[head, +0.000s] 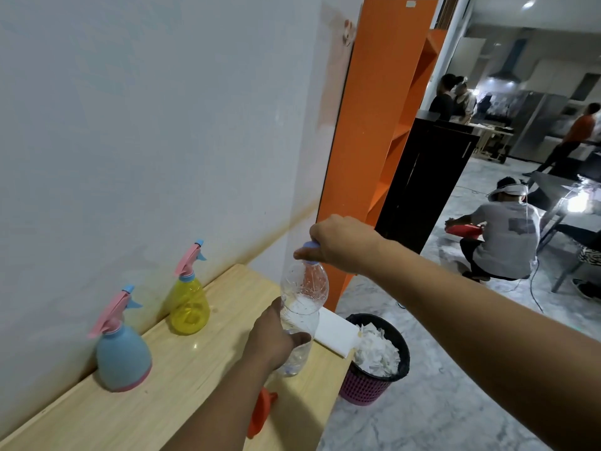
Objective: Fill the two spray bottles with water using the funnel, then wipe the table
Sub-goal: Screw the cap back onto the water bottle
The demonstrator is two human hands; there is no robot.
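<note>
Right forearm fills the lower right, nearest the lens, reaching up and left; right hand [338, 244] is bent down at the wrist, fingers pinched around the pale blue cap [311, 245] of a clear plastic water bottle [302, 315]. Left forearm rises from the bottom edge; left hand [271, 338] wraps the bottle's lower half, thumb across the front, holding it upright above the table's right edge. Largest thing in view: white wall, left. Next, tall orange shelf unit [374, 125] with a small white sticker near the top, writing too blurred to read; dark cabinet [422, 183] just beside it. Light wooden table [182, 385] runs along the wall. Black-and-pink wastebasket [374, 382], stuffed with crumpled white paper, on the marbled floor just beside the table end. Blue spray bottle [122, 356] with pink trigger and base stands upright near the wall; yellow spray bottle [189, 305], same pink trigger, upright farther along, apart from it. No readable label on either, nor on the water bottle. White folded cloth or pad [335, 333] on the table's far corner. Orange funnel [260, 413] lies on its side on the table, partly hidden behind the left forearm. Background: a person crouched on the floor, others standing in a kitchen
</note>
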